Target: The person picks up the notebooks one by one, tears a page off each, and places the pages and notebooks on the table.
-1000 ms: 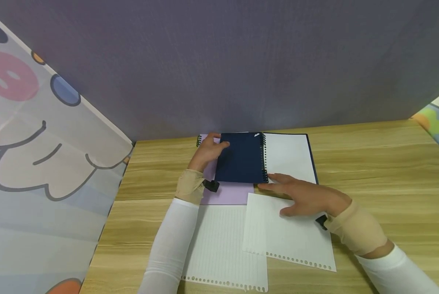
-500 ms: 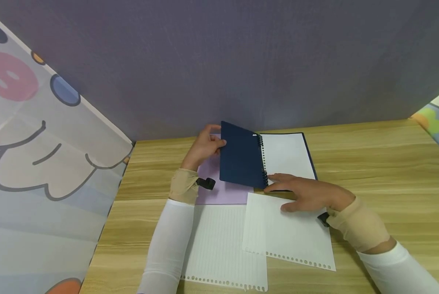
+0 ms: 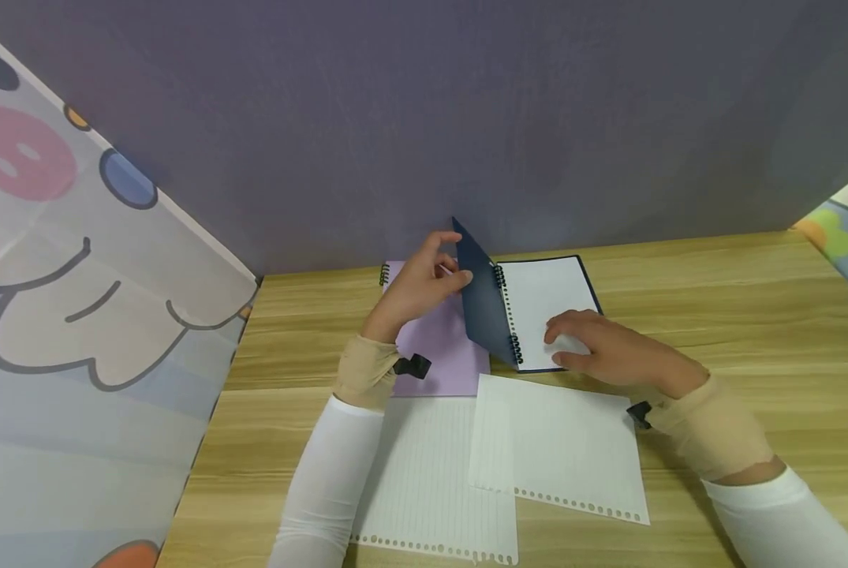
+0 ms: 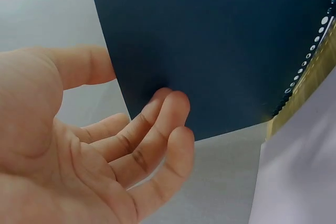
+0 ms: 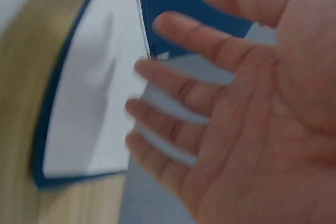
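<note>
A spiral notebook lies open in the head view, its white page (image 3: 537, 284) flat and its navy cover (image 3: 486, 312) raised steeply on the black rings (image 3: 514, 349). My left hand (image 3: 418, 285) pinches the cover's free edge. In the left wrist view the thumb goes behind that cover (image 4: 210, 40), while curled fingers (image 4: 176, 114) lie against its near face. My right hand (image 3: 618, 353) hovers low over the page's near right part. Its fingers (image 5: 178, 85) are spread and hold nothing in the right wrist view.
Beneath the raised cover, a lilac spiral notebook (image 3: 438, 359) lies on the wooden table (image 3: 736, 331). Two loose sheets with punched edges, one lined (image 3: 431, 473) and one blank-looking (image 3: 565, 450), overlap nearer the body. A grey panel (image 3: 466, 118) stands along the table's far edge.
My left hand has lifted the navy cover from lying flat to steeply upright, moving it right. My right hand has shifted from beside the rings rightward over the page.
</note>
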`<state>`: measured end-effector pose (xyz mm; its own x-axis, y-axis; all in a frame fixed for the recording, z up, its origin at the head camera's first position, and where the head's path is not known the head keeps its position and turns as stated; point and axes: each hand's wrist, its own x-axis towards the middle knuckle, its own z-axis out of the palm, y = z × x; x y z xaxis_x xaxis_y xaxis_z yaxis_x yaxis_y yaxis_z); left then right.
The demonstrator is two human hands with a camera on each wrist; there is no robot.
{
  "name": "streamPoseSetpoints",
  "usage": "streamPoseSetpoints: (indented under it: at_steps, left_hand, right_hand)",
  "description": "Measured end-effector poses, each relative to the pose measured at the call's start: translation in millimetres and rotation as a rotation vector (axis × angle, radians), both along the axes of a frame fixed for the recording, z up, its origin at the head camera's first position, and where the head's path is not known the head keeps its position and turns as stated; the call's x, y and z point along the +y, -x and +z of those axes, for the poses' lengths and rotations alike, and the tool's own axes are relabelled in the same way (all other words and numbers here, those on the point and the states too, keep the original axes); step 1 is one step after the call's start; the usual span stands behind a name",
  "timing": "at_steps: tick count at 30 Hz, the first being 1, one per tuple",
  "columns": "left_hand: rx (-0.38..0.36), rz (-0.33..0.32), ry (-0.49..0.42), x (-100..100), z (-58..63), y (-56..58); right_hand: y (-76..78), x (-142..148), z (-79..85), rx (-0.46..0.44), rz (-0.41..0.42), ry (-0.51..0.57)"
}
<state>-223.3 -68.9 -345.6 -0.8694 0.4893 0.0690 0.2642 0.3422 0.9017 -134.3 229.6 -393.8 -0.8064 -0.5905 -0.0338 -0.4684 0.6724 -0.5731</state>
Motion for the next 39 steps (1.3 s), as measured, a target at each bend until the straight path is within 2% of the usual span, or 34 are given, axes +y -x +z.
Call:
streamPoseSetpoints:
  at_steps: [3, 7, 13, 17, 20, 23, 25, 28, 30, 32, 35, 39]
  left_hand:
    - [0.042, -0.003, 0.045, 6, 2.0, -3.8]
    - [0.083, -0.012, 0.062, 11, 3.0, -8.4]
    - [0.106, -0.046, 0.055, 21, 2.2, -14.2]
    - [0.126, -0.109, 0.112, 29, -0.8, -18.1]
    - [0.146, -0.191, 0.186, 34, -6.0, -20.3]
    - [0.161, -0.290, 0.282, 36, -13.3, -21.5]
    - [0.165, -0.353, 0.350, 39, -18.0, -22.4]
    - [0.143, -0.420, 0.474, 42, -23.5, -24.4]
    - [0.110, -0.449, 0.558, 43, -26.1, -26.2]
    - [0.078, -0.467, 0.639, 44, -28.3, -28.0]
    - [0.059, -0.484, 0.719, 46, -31.2, -29.5]
    - [0.083, -0.484, 0.788, 48, -34.1, -29.8]
  right_hand:
    - [-0.2, 10, 3.3, -0.013, -0.060, -0.093]
    - [-0.4, 16, 3.5, -0.071, -0.063, -0.165]
    - [0.3, 13, -0.5, -0.062, -0.059, -0.166]
    - [1.9, 9, -0.2, -0.051, -0.061, -0.171]
    - [4.5, 11, -1.0, -0.043, -0.053, -0.163]
    - [8.9, 17, -0.4, -0.054, -0.073, -0.110]
    - [11.5, 24, 2.7, -0.072, -0.133, -0.071]
    - [14.3, 33, 9.9, -0.133, -0.283, 0.001]
    - [15.8, 38, 13.8, -0.192, -0.382, 0.057]
    - [17.0, 41, 15.5, -0.251, -0.442, 0.111]
    - [18.3, 42, 15.4, -0.323, -0.456, 0.125]
    - [18.9, 40, 12.9, -0.339, -0.408, 0.041]
